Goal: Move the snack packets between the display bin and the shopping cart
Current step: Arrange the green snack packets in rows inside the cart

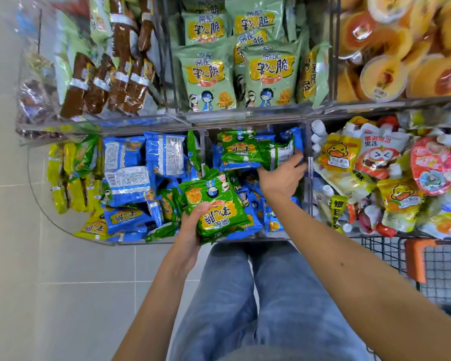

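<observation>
Plainly the work is split between two hands: the left hand is the holder, thumb pressed on top and fingers curled beneath a green stack of several packets. It keeps the stack just above the near edge of the bin, probably so each new packet can be laid on without a long reach. The right hand does the picking — it is stretched to the back of the same compartment, fingers closed over the end of a green packet that lies on top of blue packets. Green ones sit mixed among blue, which is likely why they are pulled singly rather than scooped. The cart stands at the person's right, close beside the bin — an easy swing away once the stack is full, I judge
</observation>
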Available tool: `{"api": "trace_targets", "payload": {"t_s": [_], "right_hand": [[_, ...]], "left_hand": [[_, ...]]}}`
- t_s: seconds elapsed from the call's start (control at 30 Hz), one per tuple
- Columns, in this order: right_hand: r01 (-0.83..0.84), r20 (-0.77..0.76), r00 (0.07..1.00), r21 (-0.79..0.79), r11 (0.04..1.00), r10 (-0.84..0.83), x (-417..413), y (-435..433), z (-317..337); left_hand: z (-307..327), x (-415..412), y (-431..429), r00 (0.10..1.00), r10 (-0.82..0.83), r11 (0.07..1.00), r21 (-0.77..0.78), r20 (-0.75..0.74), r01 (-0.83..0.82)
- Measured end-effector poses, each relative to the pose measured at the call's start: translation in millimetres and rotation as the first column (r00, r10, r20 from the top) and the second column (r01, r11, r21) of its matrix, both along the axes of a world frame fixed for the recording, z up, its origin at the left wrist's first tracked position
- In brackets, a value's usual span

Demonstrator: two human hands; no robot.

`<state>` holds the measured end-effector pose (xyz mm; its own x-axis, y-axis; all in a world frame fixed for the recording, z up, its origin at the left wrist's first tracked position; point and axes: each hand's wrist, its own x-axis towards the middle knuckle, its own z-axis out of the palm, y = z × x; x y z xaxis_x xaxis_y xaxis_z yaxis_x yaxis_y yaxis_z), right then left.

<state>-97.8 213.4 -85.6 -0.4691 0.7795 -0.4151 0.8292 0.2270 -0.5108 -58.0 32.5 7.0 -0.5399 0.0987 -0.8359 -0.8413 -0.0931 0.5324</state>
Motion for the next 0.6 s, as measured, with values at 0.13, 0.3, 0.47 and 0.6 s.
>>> {"api": "trace_targets", "payload": {"t_s": [0.13, 0.3, 0.47, 0.6], "right_hand": [[0.010, -0.146, 0.989, -0.038, 0.999, -0.016, 22, -4, 10], [0.043, -0.372, 0.919, -0.239, 0.970, -0.133, 71, -13, 44], [0.225, -0.346, 0.626, -0.778, 0.586, -0.699, 127, -20, 100], [0.115, -0.278, 0.307, -0.939, 0.325, -0.910, 184, -24, 130]], "left_hand": [[2, -3, -5, 0.999, -0.036, 0.999, -0.001, 0.019, 0.036], [13, -13, -18, 0.968, -0.251, 0.968, -0.014, -0.023, 0.251], [31, -23, -21, 0.882, -0.470, 0.881, 0.034, -0.044, 0.471], [50, -20, 0, 0.780, -0.617, 0.778, 0.070, -0.101, 0.625]]}}
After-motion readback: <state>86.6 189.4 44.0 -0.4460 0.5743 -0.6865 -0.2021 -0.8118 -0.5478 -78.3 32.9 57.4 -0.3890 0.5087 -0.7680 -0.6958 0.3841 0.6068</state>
